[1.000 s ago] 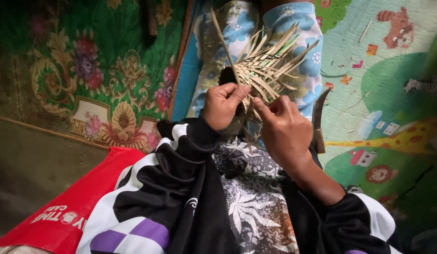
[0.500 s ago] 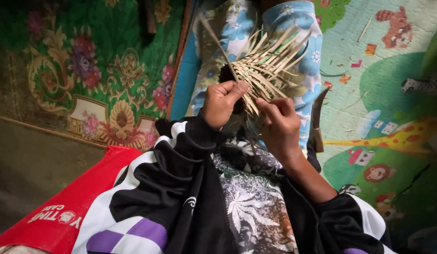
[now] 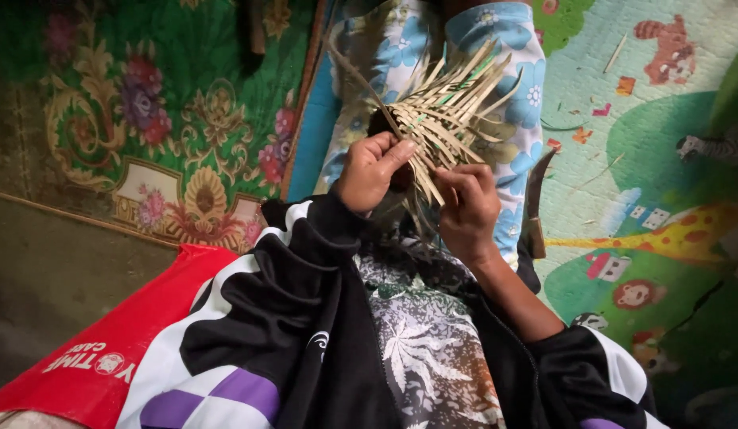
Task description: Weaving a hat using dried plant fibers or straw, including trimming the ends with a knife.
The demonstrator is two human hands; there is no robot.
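Strips fan out above both hands' fingers.

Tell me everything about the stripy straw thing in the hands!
The woven piece is made of thin, flat, pale tan strips, like dried leaf or bamboo, crossed near the middle with loose ends fanning outward. It sits above the person's lap over blue flowered cloth. The left hand pinches its lower edge; the right hand grips strips beside it.

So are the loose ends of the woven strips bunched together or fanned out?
Fanned out. The woven strips splay apart above the left hand and right hand, which grip the woven base.
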